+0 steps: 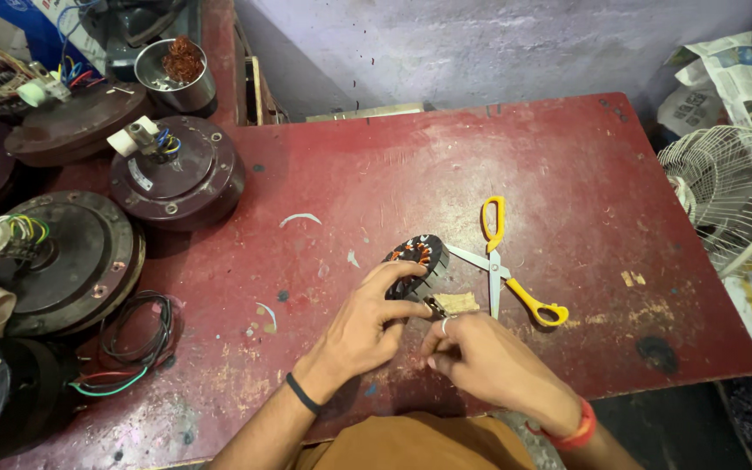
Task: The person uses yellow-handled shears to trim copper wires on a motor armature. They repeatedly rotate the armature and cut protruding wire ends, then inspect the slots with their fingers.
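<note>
Red table (pixel 498 165) | left hand (pixel 363 326) grips stator (pixel 415 259) | right hand (pixel 480 357) pinches tan pad (pixel 456 302) beside it

Worn red table (pixel 498 165) carries yellow scissors (pixel 505 265), fan motors (pixel 176 170), coiled wires (pixel 137 344).

A blue printed carton (pixel 19 22) stands at the top left corner, behind the motors. A small white oval label (pixel 139 174) sits on the side of one dark round motor housing (pixel 176 170). Printed newspaper sheets (pixel 728 78) lie along the right edge.

Yellow-handled scissors (pixel 506 265); dark red table (pixel 480 165).
</note>
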